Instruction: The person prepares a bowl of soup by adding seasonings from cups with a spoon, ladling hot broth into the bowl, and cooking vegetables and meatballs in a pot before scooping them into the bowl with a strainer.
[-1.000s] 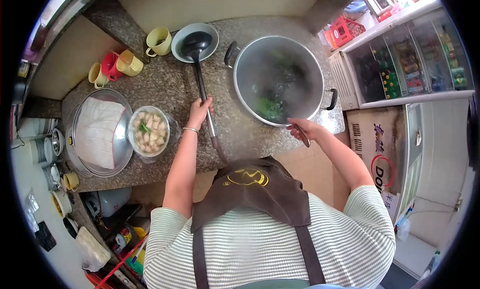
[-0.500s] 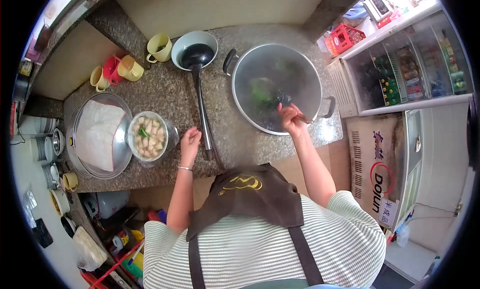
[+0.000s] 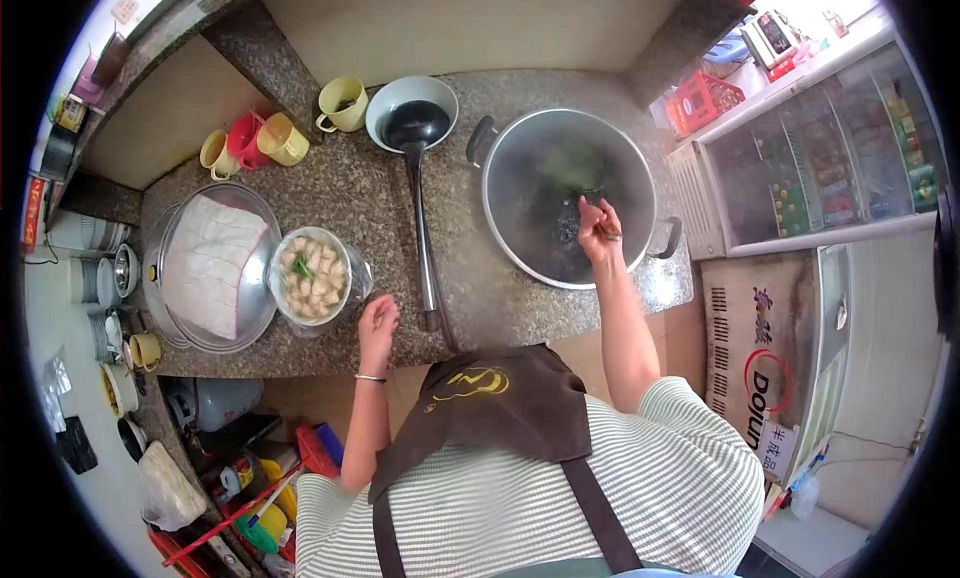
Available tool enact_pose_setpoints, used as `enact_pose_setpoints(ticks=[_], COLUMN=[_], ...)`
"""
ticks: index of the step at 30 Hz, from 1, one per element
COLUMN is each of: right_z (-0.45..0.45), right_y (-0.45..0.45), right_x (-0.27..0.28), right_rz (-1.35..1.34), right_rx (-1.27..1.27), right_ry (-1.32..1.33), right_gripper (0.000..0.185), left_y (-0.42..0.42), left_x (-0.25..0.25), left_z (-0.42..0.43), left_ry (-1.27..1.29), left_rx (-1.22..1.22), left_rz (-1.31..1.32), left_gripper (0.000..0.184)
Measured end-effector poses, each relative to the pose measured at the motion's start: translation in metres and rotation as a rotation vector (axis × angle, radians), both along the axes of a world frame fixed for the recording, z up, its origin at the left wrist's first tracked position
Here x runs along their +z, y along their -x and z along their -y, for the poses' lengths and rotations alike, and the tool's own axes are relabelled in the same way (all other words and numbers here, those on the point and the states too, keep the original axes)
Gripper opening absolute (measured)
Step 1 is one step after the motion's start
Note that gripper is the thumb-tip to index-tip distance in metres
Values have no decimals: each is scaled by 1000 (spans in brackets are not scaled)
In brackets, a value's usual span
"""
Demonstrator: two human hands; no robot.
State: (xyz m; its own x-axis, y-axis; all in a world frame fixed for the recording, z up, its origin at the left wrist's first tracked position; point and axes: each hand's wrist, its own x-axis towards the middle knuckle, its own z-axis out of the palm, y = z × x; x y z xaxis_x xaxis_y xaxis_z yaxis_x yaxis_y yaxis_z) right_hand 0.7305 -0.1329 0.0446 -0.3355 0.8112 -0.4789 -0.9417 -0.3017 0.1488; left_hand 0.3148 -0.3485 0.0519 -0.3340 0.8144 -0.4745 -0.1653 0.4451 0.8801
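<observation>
A large steaming pot (image 3: 486, 193) stands on the granite counter, with dark liquid and green leaves (image 3: 575, 166) in it. Over the pot's right half is my right hand (image 3: 600, 230), its fingers closed round a utensil whose far end is lost in steam. My left hand (image 3: 377, 323) hovers by the counter's front edge, fingers loosely curled, holding nothing I can see. Left of it sits a bowl of pale chunks (image 3: 312, 276) topped with a green piece. A long-handled ladle (image 3: 421, 228) lies between hand and pot, its black head resting in a white bowl (image 3: 450, 91).
A white cloth (image 3: 208, 263) covers part of a round metal lid (image 3: 262, 318) at the left. Yellow cups (image 3: 343, 103) and a red cup (image 3: 246, 141) line the back. A glass-door fridge (image 3: 830, 168) and a cardboard box (image 3: 745, 328) stand at the right.
My left hand has let go of the ladle handle and drawn back left. My right hand has moved from the pot's front edge to over its inside. The leaves have shifted.
</observation>
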Motion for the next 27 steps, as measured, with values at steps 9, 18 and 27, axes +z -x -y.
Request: enact_pose_setpoints(ticks=[9,18,27], right_z=[71,83,83], right_y=[-10,-1,-15], right_x=[16,14,43], right_rz=[397,1104,510], right_rx=[163,464,429], right_ry=[-199,124,-15], right_gripper=[19,23,29], left_y=[-11,-11,-24], left_x=[-5,-5,-3], left_z=[-8,-16,31], left_ry=[6,-85,-91], left_rx=[-97,-150,-22], left_rz=[31,40,-31], left_gripper=[28,26,26])
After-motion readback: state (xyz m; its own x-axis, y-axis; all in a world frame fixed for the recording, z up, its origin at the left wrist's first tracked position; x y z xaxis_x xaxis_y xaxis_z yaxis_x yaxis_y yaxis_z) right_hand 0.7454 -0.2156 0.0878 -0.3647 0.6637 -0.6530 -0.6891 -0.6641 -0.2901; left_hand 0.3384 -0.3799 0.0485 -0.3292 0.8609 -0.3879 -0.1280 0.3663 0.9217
